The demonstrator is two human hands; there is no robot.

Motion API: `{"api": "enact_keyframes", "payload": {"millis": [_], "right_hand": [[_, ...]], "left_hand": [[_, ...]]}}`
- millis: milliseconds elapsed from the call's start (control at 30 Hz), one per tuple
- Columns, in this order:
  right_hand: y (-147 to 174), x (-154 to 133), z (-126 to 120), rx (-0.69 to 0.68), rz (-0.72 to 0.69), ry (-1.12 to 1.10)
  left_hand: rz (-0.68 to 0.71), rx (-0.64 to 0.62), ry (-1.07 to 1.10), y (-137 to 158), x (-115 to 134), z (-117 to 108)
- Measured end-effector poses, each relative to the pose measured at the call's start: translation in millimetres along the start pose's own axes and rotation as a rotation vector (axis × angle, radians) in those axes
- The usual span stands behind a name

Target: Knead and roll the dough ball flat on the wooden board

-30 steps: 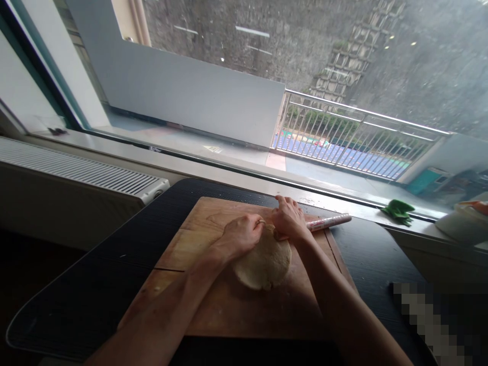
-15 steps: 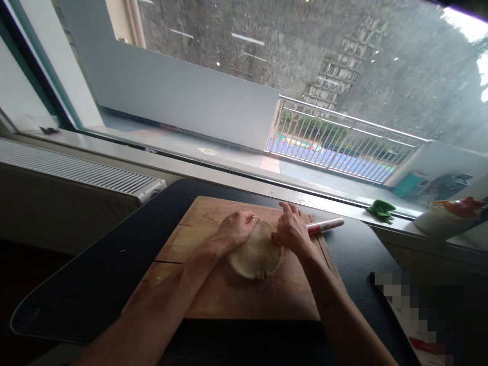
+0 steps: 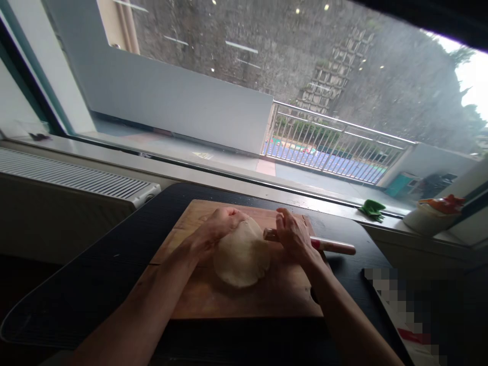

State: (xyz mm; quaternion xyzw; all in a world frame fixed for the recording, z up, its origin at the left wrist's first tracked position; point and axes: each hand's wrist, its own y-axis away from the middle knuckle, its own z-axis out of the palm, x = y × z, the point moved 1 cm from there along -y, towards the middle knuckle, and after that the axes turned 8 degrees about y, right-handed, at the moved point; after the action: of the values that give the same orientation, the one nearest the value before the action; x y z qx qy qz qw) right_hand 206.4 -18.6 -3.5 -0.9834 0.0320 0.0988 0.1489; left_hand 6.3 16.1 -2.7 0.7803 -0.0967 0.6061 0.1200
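Note:
A flat round of dough (image 3: 241,256) lies on the wooden board (image 3: 213,305). My left hand (image 3: 219,226) is closed on the dough's upper left edge, fingers curled in a pinch there. Under my right hand (image 3: 293,234) is a wooden rolling pin (image 3: 337,247) with a red band, gripped across its middle. One tip of the pin points at the dough's right edge, with a small gap between them. The other end sticks out past the board's right side. My right palm covers the pin's middle.
The board rests on a dark table (image 3: 95,284) against a windowsill. Green leaves (image 3: 372,209) and a pale container (image 3: 430,218) with something orange on top stand on the sill at right. A radiator (image 3: 84,178) is at left. A blurred-out patch covers the lower right.
The dough has shifted left with my left hand and looks turned. The rolling pin has come off the dough's right edge, and its far end now reaches further right.

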Motion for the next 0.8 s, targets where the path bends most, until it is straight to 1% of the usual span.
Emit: {"api": "enact_keyframes", "payload": {"millis": [67, 100, 200, 233, 333, 367, 400, 467, 533, 567, 633, 700, 800], "right_hand": [[-5.3, -8.1, 6.3, -0.098, -0.01, -0.031], [-9.8, -12.6, 10.4, -0.123, -0.03, -0.047], [-30.2, -25.4, 22.7, -0.092, -0.061, -0.058], [-37.7, -28.3, 25.7, -0.079, -0.038, -0.044], [-50.7, -32.1, 30.4, -0.142, 0.032, -0.013], [-49.7, -32.2, 30.3, -0.156, 0.021, -0.014], [-45.9, -31.7, 29.4, -0.141, 0.0, -0.017], [-32.2, -29.0, 26.1, -0.035, -0.029, -0.013], [-16.1, -23.8, 22.0, 0.064, 0.018, 0.03], [-9.4, -20.7, 19.9, 0.079, 0.055, 0.063], [-1.1, -14.7, 15.4, 0.053, 0.096, 0.115], [0.5, -11.1, 10.3, 0.044, 0.076, 0.107], [-2.9, -13.1, 4.8, 0.111, -0.002, -0.007]], "left_hand": [[0.008, -0.075, -0.067, 2.8, 1.8, -0.1], [0.011, -0.091, -0.108, 3.2, 1.7, 0.4], [0.025, -0.068, -0.231, 1.4, -1.6, 2.3], [0.039, -0.051, -0.259, 0.4, -3.0, 2.6], [0.092, -0.005, -0.336, -1.3, -5.7, 1.4], [0.107, -0.004, -0.356, -1.2, -6.2, 0.7], [0.123, -0.012, -0.371, -1.0, -6.4, 0.2], [0.153, -0.029, -0.388, -0.4, -6.7, 0.1], [0.185, -0.019, -0.392, -0.8, -6.9, 1.6], [0.199, 0.0, -0.39, -1.4, -7.0, 2.7], [0.208, 0.058, -0.382, -3.0, -6.7, 4.8], [0.206, 0.1, -0.385, -3.8, -5.2, 5.8], [0.205, 0.075, -0.424, -2.0, -1.4, 5.1]]}}
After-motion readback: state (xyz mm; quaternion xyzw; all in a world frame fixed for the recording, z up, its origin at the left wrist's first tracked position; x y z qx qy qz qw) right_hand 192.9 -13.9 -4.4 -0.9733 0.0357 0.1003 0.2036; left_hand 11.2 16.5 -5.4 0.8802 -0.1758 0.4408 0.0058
